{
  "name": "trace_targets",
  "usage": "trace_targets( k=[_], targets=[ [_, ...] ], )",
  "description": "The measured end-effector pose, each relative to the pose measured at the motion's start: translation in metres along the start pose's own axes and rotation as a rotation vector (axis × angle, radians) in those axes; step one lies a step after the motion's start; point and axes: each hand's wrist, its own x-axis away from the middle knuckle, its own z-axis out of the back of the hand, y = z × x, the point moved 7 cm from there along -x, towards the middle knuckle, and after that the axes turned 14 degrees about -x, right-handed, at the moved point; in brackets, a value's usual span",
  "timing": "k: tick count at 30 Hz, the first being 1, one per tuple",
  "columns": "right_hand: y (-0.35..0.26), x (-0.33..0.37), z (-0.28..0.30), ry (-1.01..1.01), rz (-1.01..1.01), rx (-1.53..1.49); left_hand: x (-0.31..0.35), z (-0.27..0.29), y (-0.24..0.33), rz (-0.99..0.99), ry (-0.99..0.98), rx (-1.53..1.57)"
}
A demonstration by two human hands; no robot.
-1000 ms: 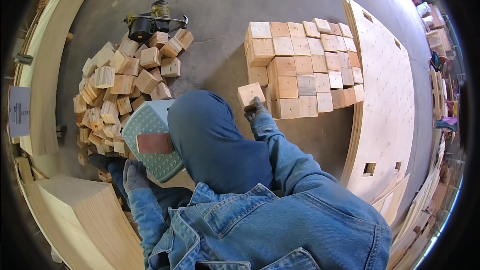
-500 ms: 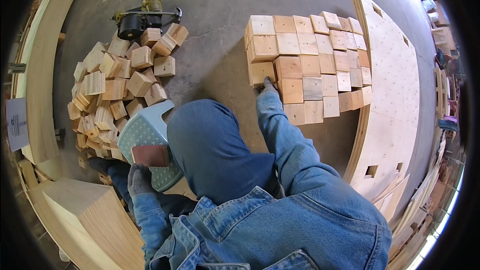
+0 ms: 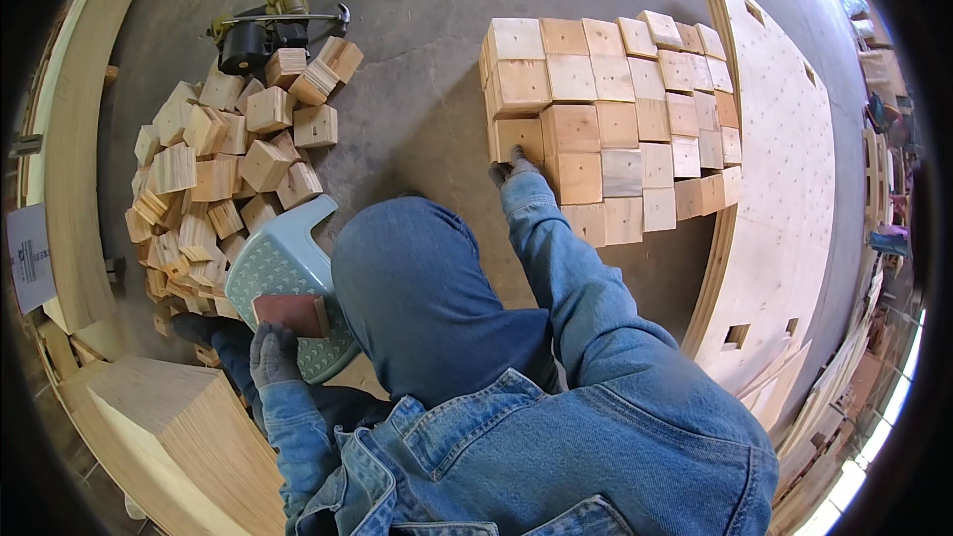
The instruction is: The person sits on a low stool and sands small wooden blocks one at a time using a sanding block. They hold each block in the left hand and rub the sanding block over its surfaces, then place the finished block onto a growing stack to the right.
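Centre: right hand [image 3: 513,170] touches 1 wooden block [image 3: 516,134]; hold cannot be confirmed. Lower left: left hand [image 3: 274,359] at red block [image 3: 288,312]; grip unclear.

Around me I see a grey concrete floor [image 3: 422,50] running up through the top centre of the frame, paler toward the upper right, with a pale green-blue plastic stool [image 3: 283,253], its top textured, left of centre. Along my left edge stand long pale boards [image 3: 74,139] with a white printed sheet [image 3: 30,253] beside them, and a bulky wooden block with a striped grain [image 3: 194,427] fills the lower left. To my right lie slotted plywood panels [image 3: 774,159], beyond them blurred clutter [image 3: 876,69], and a white glare [image 3: 898,417] brightens the lower right rim.
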Motion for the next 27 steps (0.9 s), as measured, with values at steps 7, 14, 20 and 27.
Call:
trace_targets(
  k=[7, 14, 20, 27],
  targets=[
    [-0.005, 0.013, -0.004, -0.013, 0.040, -0.036, 0.024, -0.020, 0.019, 0.090, 0.094, -0.036],
    [-0.012, -0.008, -0.009, 0.017, 0.022, -0.006, 0.017, -0.021, 0.020, 0.036, 0.021, 0.006],
    [0.013, 0.036, 0.029, 0.060, -0.028, 0.372, 0.016, -0.020, 0.014, 0.020, 0.031, 0.024],
    [0.049, 0.090, 0.089, -0.131, -0.163, 0.840, 0.023, -0.031, 0.009, 0.025, -0.016, 0.018]
  ],
)
